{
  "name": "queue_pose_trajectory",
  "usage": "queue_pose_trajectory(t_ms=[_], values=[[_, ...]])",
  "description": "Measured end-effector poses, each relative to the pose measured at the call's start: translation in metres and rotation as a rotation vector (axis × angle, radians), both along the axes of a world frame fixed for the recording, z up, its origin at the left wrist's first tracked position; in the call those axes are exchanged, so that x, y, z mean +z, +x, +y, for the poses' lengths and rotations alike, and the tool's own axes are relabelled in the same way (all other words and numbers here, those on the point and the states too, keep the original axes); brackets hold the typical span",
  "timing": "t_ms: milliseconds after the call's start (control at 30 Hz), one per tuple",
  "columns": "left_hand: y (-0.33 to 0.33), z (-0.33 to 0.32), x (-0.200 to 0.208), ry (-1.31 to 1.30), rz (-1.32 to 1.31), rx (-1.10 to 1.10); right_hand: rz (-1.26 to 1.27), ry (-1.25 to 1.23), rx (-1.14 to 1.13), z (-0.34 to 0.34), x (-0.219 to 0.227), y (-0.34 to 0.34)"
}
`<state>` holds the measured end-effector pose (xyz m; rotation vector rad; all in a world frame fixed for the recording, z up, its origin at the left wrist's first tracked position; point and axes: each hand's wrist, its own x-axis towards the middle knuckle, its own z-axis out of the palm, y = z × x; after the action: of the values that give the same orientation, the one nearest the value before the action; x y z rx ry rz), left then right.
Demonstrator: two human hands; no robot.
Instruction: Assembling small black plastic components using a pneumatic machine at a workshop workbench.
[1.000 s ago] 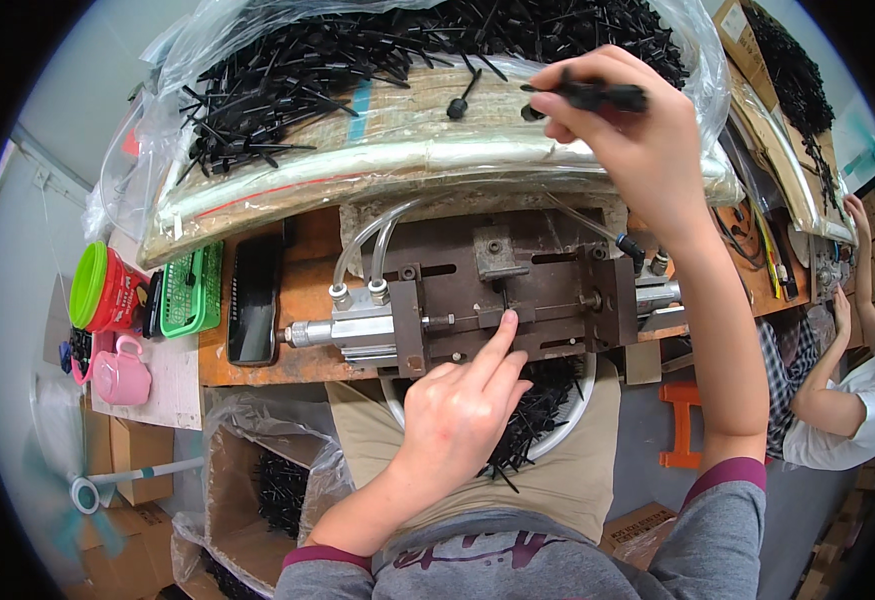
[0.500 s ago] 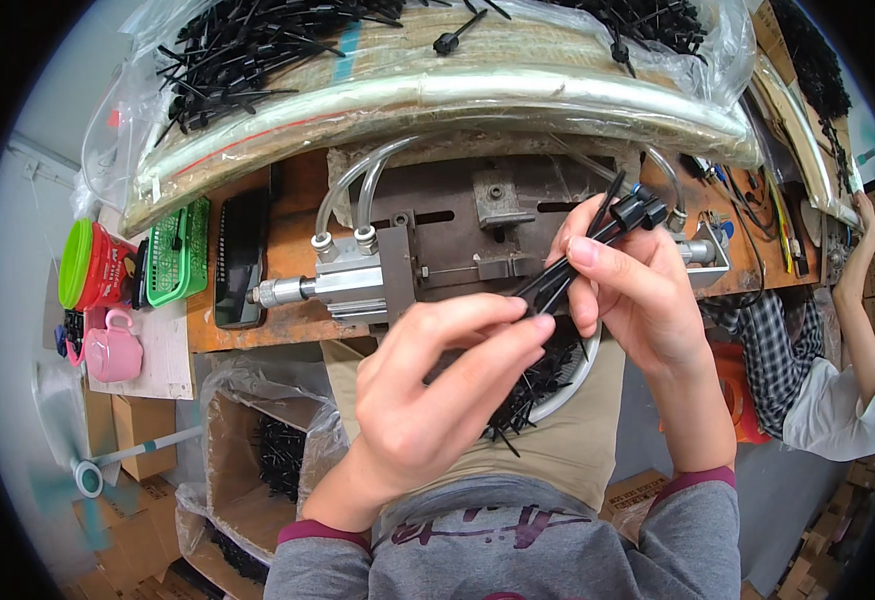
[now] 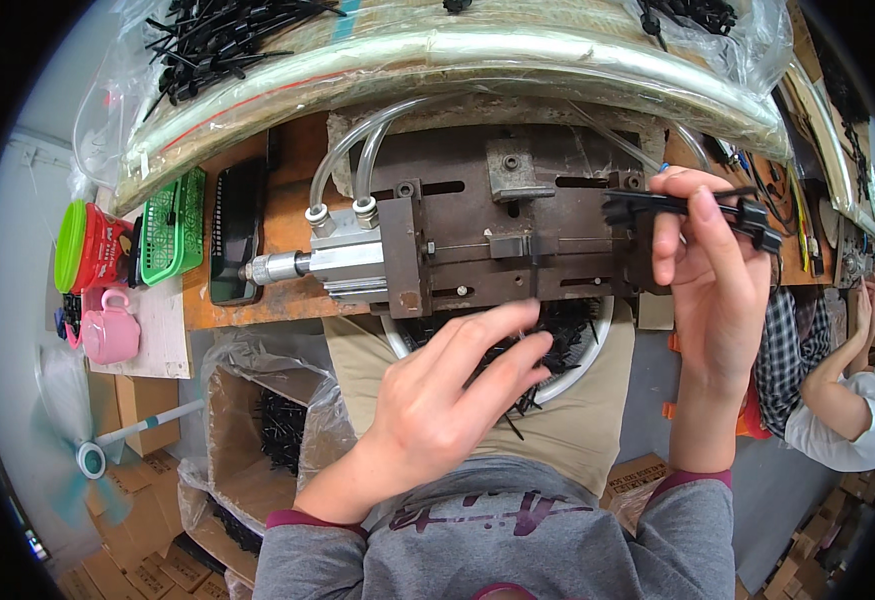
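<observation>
My right hand (image 3: 709,272) pinches a long black plastic part (image 3: 692,208) and holds it level at the right end of a dark metal press fixture (image 3: 517,230). My left hand (image 3: 447,390) hovers with spread fingers just below the fixture's front edge, over a white bowl (image 3: 597,350) of black plastic pieces on my lap. It holds nothing I can see. A silver air cylinder (image 3: 332,262) with two clear hoses joins the fixture on its left.
A clear plastic bag (image 3: 437,60) heaped with black parts lies behind the fixture. A green basket (image 3: 172,225), red and green container (image 3: 87,245) and pink mug (image 3: 109,328) stand at left. A lined carton (image 3: 257,420) sits below the bench. Another person (image 3: 837,390) works at right.
My right hand has carried the black part rightward to the fixture's right end. My left hand has let go of the part and dropped below the fixture, fingers spread.
</observation>
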<state>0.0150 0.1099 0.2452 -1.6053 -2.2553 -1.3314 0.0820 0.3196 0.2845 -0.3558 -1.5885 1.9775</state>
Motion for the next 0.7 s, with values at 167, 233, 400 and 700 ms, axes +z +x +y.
queue_pose_trajectory(t_ms=[167,233,400,700], values=[[0.002,0.018,-0.022,-0.077,0.194,0.106,0.013,-0.009,-0.007,0.000,0.000,0.009],[-0.001,0.022,-0.023,-0.117,0.231,0.128,0.022,-0.031,-0.054,-0.005,0.003,0.010],[-0.005,0.024,-0.012,-0.243,0.238,0.151,0.017,-0.087,0.059,0.001,0.000,0.022],[-0.005,0.007,0.016,0.170,-0.651,-0.224,0.041,-0.452,0.422,-0.023,-0.008,0.026]])
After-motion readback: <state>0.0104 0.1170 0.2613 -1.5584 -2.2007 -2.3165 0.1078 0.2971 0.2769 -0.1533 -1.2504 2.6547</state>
